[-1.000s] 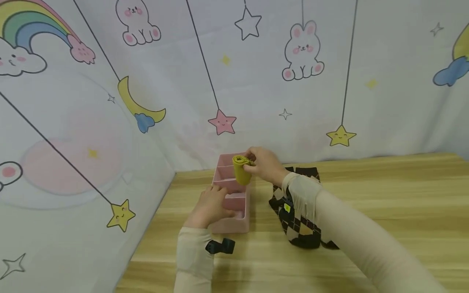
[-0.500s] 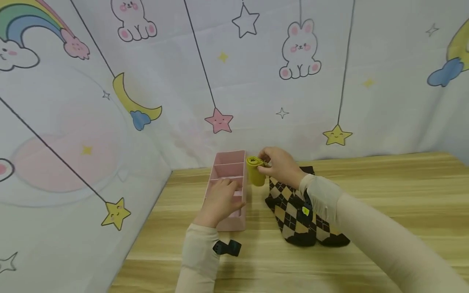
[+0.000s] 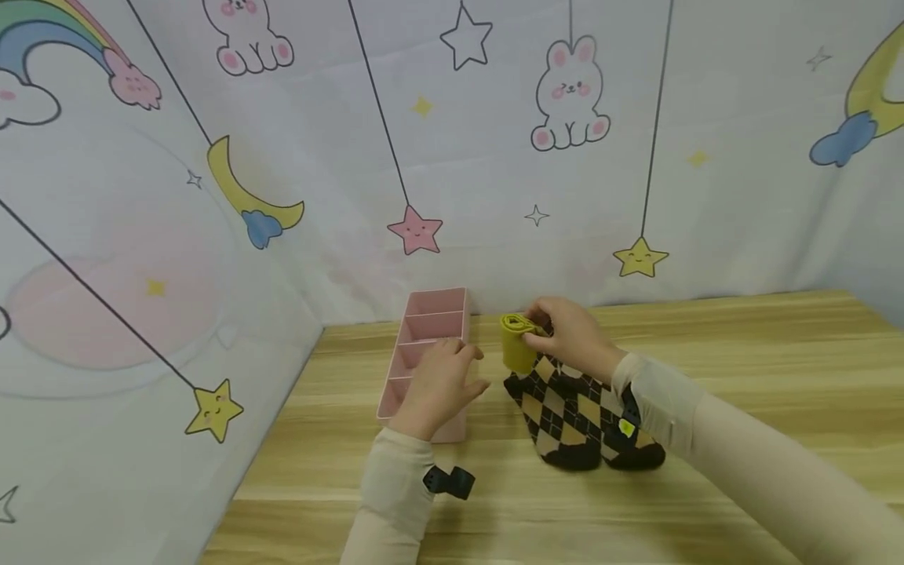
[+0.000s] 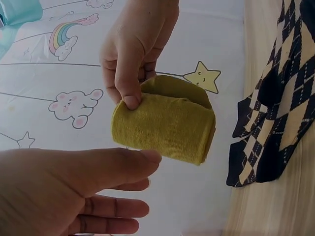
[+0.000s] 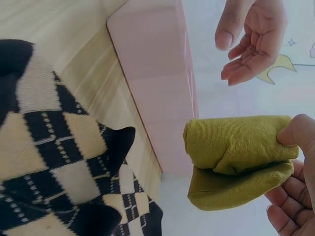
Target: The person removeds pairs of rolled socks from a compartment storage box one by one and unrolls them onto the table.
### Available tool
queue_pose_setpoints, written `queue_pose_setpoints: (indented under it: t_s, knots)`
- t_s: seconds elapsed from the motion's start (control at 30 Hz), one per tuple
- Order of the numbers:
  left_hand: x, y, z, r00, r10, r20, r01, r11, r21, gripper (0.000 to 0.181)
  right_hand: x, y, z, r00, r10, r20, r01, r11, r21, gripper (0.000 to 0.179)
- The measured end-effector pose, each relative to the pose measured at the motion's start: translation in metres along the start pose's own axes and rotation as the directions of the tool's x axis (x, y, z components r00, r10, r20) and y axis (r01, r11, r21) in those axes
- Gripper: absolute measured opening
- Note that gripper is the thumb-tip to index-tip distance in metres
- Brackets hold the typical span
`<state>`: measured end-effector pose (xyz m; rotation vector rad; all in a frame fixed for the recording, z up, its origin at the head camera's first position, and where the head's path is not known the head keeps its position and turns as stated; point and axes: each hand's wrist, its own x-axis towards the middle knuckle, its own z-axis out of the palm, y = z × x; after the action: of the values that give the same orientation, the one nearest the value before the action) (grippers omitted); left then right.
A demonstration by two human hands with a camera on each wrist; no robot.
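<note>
My right hand (image 3: 570, 339) pinches a rolled-up mustard-yellow sock (image 3: 519, 350) between thumb and fingers at its upper end. The roll stands upright above the table, right of the pink divided box (image 3: 452, 428). In the left wrist view the ribbed yellow sock (image 4: 162, 129) shows a loose flap along one side. My left hand (image 3: 436, 386) hovers over the front of the box with fingers loosely spread, holding nothing. Its thumb points toward the roll. Below the right hand, a pair of black, tan and beige argyle socks (image 3: 565, 420) lies flat on the table.
The pink box has several compartments in a row; my left hand hides part of the front ones. A white printed cloth (image 3: 494, 180) hangs behind and to the left of the wooden table (image 3: 763, 377). A small black device (image 3: 449, 482) is strapped to my left wrist.
My right hand has carried the yellow sock roll from over the pink box rightward, to above the argyle socks. My left hand has lifted out of the box and shifted slightly right.
</note>
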<state>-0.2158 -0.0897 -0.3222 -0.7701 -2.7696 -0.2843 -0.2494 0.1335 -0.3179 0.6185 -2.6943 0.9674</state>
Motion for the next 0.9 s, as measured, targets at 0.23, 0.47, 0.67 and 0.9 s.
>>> queue_pose_setpoints:
  t_s: [0.23, 0.47, 0.67, 0.9]
  knots:
    - [0.004, 0.011, 0.010, 0.994, 0.091, -0.054, -0.087, 0.994, 0.061, 0.032, -0.021, 0.017, -0.004, 0.999, 0.015, -0.044, -0.015, 1.000, 0.006, 0.024]
    - [0.007, 0.022, 0.021, 0.983, 0.164, -0.082, -0.154, 0.982, 0.113, 0.028, -0.042, 0.030, -0.009, 0.996, 0.039, -0.079, -0.042, 0.999, -0.035, 0.020]
    - [0.010, 0.031, 0.029, 0.977, 0.194, -0.085, -0.181, 0.973, 0.140, 0.027, -0.059, 0.038, -0.015, 0.993, 0.063, -0.102, -0.070, 0.996, -0.061, 0.022]
    - [0.013, 0.041, 0.040, 0.979, 0.191, -0.068, -0.182, 0.975, 0.125, 0.028, -0.078, 0.051, -0.024, 0.987, 0.070, -0.143, -0.084, 0.992, -0.097, 0.021]
